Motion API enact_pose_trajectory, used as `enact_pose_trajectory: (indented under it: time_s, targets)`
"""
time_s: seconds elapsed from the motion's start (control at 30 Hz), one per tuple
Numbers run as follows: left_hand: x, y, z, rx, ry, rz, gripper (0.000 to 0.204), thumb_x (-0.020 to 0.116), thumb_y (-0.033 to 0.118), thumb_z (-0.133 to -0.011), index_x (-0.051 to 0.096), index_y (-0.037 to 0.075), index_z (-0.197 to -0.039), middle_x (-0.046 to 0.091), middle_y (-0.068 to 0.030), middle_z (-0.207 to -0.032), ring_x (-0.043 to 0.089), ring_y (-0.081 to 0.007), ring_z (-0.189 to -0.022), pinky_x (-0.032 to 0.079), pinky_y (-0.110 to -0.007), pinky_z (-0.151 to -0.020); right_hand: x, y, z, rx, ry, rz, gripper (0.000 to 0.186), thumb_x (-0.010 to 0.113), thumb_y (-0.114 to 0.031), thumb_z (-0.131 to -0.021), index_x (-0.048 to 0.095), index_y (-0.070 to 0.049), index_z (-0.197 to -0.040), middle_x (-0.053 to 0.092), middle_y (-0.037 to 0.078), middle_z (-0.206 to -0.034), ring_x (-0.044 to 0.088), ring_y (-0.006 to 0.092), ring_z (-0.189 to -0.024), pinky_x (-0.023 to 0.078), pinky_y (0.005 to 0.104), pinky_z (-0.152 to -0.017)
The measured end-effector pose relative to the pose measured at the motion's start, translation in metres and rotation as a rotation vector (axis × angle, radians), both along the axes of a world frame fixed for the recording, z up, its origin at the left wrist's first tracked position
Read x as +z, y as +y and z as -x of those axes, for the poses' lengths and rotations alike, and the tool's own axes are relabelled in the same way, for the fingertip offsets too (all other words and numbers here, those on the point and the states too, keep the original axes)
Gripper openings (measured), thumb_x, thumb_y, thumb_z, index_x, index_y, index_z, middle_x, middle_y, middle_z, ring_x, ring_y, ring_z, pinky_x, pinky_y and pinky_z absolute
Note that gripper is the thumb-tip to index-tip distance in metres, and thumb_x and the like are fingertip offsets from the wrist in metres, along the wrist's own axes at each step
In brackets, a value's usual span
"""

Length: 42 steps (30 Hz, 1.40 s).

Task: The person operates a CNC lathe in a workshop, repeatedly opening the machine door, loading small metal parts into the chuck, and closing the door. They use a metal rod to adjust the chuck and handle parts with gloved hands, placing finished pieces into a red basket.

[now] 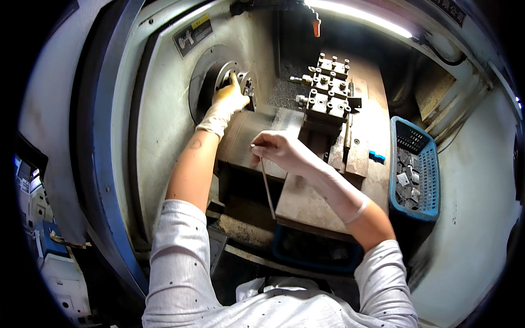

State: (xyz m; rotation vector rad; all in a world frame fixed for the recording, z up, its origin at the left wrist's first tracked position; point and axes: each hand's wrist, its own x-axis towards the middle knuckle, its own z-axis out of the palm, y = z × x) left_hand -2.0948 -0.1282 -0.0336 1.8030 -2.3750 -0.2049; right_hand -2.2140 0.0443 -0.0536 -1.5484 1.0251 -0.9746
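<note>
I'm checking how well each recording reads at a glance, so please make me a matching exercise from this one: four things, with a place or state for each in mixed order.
Column one
1. Left hand
2. Right hand
3. Blue basket on the right
4. Lamp

Column two
A. Lit, near the top of the picture
B. Gripping a thin rod that points downward
C. Containing metal pieces
D. At the chuck, left of the tool-holder blocks

Right pairs: 1-D, 2-B, 3-C, 4-A.
</note>
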Motion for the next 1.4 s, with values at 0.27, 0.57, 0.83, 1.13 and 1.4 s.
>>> enact_pose_trajectory:
  time_s: [0.27, 0.57, 0.83, 1.13, 1.4]
  targets:
    - [-0.003, 0.001, -0.022, 0.073, -0.023, -0.048, 0.087, 0.057, 0.035, -0.069, 0.002, 0.007, -0.13, 0.053, -0.0251, -0.099, 0.055, -0.034, -0.089, 0.042, -0.038, -0.079, -0.057, -0.097, -0.032, -0.501, -0.258, -0.17, 0.017, 0.058, -0.017, -0.075, 0.062, -0.005, -0.086, 0.062, 0.002, -0.071, 0.053, 0.0075, -0.064, 0.042, 0.0227, -0.063]
    - [0.002, 0.003, -0.008, 0.06, -0.054, -0.024, 0.088, 0.055, 0.034, -0.069, 0.0, 0.005, -0.131, 0.057, -0.0213, -0.092, 0.059, -0.0298, -0.081, 0.046, -0.035, -0.073, -0.084, -0.142, -0.026, -0.848, 0.16, 0.533, 0.019, 0.053, -0.007, -0.076, 0.058, -0.005, -0.094, 0.058, 0.011, -0.084, 0.056, 0.0251, -0.08, 0.043, 0.0294, -0.072]
    - [0.002, 0.004, -0.009, 0.04, -0.018, -0.014, 0.087, 0.054, 0.033, -0.069, 0.001, 0.003, -0.13, 0.058, -0.0208, -0.088, 0.059, -0.0306, -0.078, 0.046, -0.037, -0.071, -0.079, -0.141, -0.022, -0.817, 0.194, 0.723, 0.014, 0.053, -0.006, -0.073, 0.056, -0.006, -0.087, 0.054, 0.01, -0.082, 0.053, 0.027, -0.077, 0.043, 0.0326, -0.068]
    - [0.0, 0.002, -0.01, 0.043, 0.002, -0.037, 0.089, 0.055, 0.036, -0.069, 0.0, 0.004, -0.131, 0.057, -0.0228, -0.092, 0.057, -0.0321, -0.082, 0.044, -0.037, -0.074, -0.066, -0.136, -0.012, -0.715, 0.551, 0.785, 0.015, 0.048, -0.009, -0.076, 0.055, -0.006, -0.089, 0.052, 0.01, -0.085, 0.053, 0.0269, -0.081, 0.044, 0.0346, -0.067]
    - [0.001, 0.004, -0.009, 0.044, -0.01, -0.035, 0.089, 0.055, 0.037, -0.069, 0.001, 0.004, -0.131, 0.055, -0.0237, -0.095, 0.057, -0.0324, -0.085, 0.044, -0.036, -0.077, -0.063, -0.142, -0.012, -0.674, 0.601, 0.686, 0.013, 0.047, -0.013, -0.076, 0.057, -0.005, -0.082, 0.055, 0.014, -0.074, 0.055, 0.0295, -0.072, 0.044, 0.0359, -0.065]
